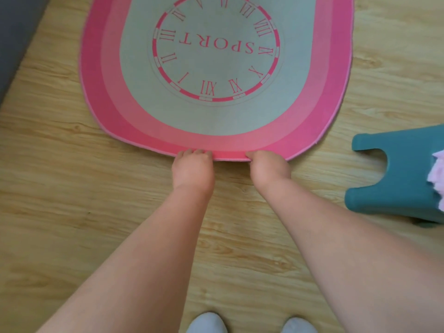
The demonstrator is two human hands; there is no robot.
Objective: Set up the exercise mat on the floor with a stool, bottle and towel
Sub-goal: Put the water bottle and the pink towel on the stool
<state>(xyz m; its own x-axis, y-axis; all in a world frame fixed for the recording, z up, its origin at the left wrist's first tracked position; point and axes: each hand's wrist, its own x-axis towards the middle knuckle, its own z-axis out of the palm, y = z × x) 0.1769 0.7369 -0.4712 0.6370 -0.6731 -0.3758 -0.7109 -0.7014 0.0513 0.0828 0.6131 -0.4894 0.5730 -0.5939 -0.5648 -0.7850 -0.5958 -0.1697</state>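
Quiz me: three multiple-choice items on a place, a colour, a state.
1. Relative to the mat, the stool is: A on it; B right of it, on the floor; C left of it.
2. The mat's outer band is: A pink; B blue; C yellow.
3. The left hand and right hand: A both grip the mat's near edge; B both hang free; C hold the stool.
B, it stands off the mat's right side; A, pink rings the grey centre; A, both pinch that edge.

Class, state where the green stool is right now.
In the head view the stool is at the right edge, on the floor, right of the mat.
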